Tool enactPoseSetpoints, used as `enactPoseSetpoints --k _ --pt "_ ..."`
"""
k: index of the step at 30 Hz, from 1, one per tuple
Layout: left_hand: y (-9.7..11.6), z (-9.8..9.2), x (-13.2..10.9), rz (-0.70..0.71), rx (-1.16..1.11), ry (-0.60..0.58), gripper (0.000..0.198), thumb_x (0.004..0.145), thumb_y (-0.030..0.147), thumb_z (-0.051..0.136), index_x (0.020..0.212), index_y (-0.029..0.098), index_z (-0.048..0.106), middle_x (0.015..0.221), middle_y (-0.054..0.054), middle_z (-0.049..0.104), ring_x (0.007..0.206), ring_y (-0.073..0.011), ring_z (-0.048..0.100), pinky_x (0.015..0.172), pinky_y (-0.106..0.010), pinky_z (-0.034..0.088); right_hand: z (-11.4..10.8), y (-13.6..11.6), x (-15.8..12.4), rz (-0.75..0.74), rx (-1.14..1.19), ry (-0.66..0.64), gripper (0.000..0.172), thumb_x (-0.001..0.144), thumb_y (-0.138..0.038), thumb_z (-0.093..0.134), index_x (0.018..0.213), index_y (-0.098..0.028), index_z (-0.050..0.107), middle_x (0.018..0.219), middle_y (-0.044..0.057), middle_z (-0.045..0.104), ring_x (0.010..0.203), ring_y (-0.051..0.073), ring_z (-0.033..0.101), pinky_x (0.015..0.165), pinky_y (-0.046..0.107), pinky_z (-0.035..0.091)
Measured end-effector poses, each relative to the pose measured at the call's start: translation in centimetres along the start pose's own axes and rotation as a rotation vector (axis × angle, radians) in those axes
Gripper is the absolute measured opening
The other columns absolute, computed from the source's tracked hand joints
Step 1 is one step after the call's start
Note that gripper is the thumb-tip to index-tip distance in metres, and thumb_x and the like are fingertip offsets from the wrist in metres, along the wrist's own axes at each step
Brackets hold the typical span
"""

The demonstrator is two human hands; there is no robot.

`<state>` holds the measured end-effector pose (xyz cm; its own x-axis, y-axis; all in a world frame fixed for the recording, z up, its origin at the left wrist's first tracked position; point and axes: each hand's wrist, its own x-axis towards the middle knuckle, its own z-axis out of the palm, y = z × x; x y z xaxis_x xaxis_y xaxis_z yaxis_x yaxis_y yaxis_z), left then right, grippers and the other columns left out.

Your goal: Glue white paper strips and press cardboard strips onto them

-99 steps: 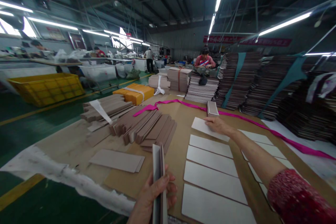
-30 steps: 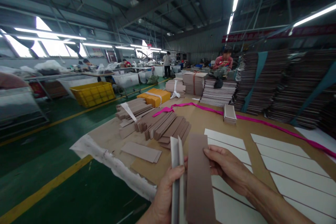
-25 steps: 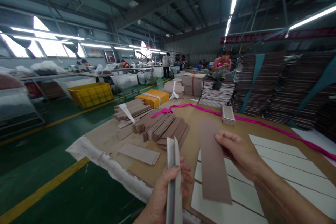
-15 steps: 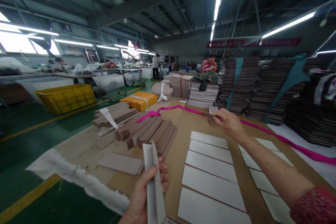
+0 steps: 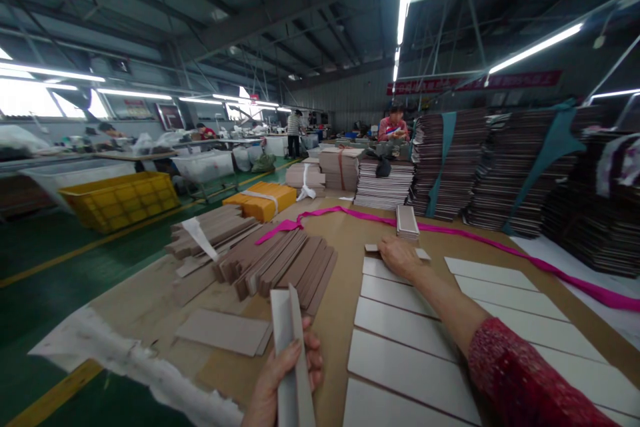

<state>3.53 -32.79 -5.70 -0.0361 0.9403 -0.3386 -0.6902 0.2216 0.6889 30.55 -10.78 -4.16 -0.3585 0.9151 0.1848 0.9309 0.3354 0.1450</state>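
Observation:
My left hand (image 5: pixel 273 373) is closed round a few long cardboard strips (image 5: pixel 283 310), pale faces showing, the strips fanned slightly apart at the top. Over the far end of the nearer column, my right hand (image 5: pixel 399 256) grips a cardboard strip (image 5: pixel 371 249) whose two ends stick out on either side of it. Whether that strip rests fully on the table is hidden by the hand. The column of pale rectangular boards (image 5: pixel 410 372) runs toward me below it. Just beyond the right hand stands a small stack of narrow boards (image 5: pixel 407 220).
Brown cardboard strips (image 5: pixel 295 260) lie piled at left, with loose flat pieces (image 5: pixel 220 331) before them. A second board column (image 5: pixel 530 310) is at right. Magenta ribbon (image 5: pixel 345 210) crosses the table (image 5: pixel 333 340). Tall board stacks (image 5: pixel 450 160) stand behind; a person (image 5: pixel 394 125) is beyond.
My right hand has moved down and nearer with its strip, from beside the small stack to the head of the board column. My left hand still holds its strips. The view has shifted slightly.

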Motion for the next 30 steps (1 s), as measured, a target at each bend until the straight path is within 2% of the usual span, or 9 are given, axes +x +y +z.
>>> enactPoseSetpoints --k 4,9,15,19,25,28,30 --pt "0.0 0.1 -0.3 -0.025 -0.004 0.0 0.063 0.057 0.029 0.089 0.114 0.017 0.065 0.09 -0.006 0.067 0.072 -0.0174 0.063 0.065 -0.029 0.052 0.5 -0.1 0.0 0.016 0.032 -0.039 0.021 0.096 -0.034 0.058 0.098 -0.015 0.066 0.104 0.006 0.067 0.098 0.019 0.064 0.089 0.041 0.053" --pt "0.1 0.0 -0.2 -0.008 0.013 -0.006 0.064 0.058 0.032 0.09 0.114 0.017 0.065 0.089 -0.006 0.067 0.072 -0.0174 0.063 0.066 -0.03 0.053 0.9 0.1 -0.1 0.066 0.09 -0.069 0.024 0.096 -0.038 0.057 0.099 -0.015 0.065 0.103 0.006 0.067 0.094 0.018 0.065 0.087 0.04 0.054" --pt "0.0 -0.3 0.3 0.002 0.037 -0.054 0.064 0.055 0.038 0.092 0.11 0.018 0.065 0.086 -0.004 0.067 0.069 -0.017 0.063 0.061 -0.028 0.052 1.0 3.2 0.4 0.151 0.141 -0.052 0.025 0.097 -0.039 0.055 0.103 -0.016 0.065 0.107 0.006 0.067 0.098 0.019 0.064 0.089 0.042 0.053" --pt "-0.1 -0.6 0.5 0.006 0.038 -0.035 0.063 0.056 0.038 0.091 0.111 0.018 0.066 0.089 -0.004 0.067 0.071 -0.0174 0.064 0.063 -0.03 0.054 1.9 4.7 0.3 0.144 0.17 -0.077 0.026 0.096 -0.039 0.057 0.102 -0.016 0.065 0.11 0.007 0.066 0.103 0.021 0.062 0.094 0.044 0.05" --pt "-0.1 -0.7 0.3 0.008 0.038 -0.052 0.064 0.058 0.038 0.09 0.113 0.017 0.066 0.09 -0.005 0.067 0.072 -0.0173 0.063 0.064 -0.03 0.053 3.6 4.5 -0.7 0.155 0.198 -0.095 0.03 0.096 -0.041 0.056 0.11 -0.015 0.063 0.12 0.009 0.063 0.112 0.024 0.059 0.1 0.048 0.045" --pt "-0.3 -0.4 -0.1 0.024 0.025 -0.043 0.061 0.062 0.036 0.088 0.115 0.017 0.065 0.091 -0.006 0.066 0.073 -0.017 0.063 0.066 -0.03 0.052 3.3 4.4 -1.0 0.154 0.211 -0.096 0.026 0.097 -0.036 0.053 0.108 -0.015 0.064 0.119 0.009 0.064 0.112 0.023 0.059 0.101 0.047 0.043" --pt "-0.5 -0.3 -0.2 0.038 0.008 -0.051 0.059 0.065 0.036 0.087 0.115 0.017 0.064 0.092 -0.006 0.066 0.073 -0.0168 0.063 0.065 -0.029 0.051 2.6 4.1 -1.1 0.155 0.225 -0.096 0.026 0.097 -0.029 0.049 0.106 -0.011 0.066 0.117 0.015 0.065 0.11 0.025 0.06 0.1 0.046 0.043"
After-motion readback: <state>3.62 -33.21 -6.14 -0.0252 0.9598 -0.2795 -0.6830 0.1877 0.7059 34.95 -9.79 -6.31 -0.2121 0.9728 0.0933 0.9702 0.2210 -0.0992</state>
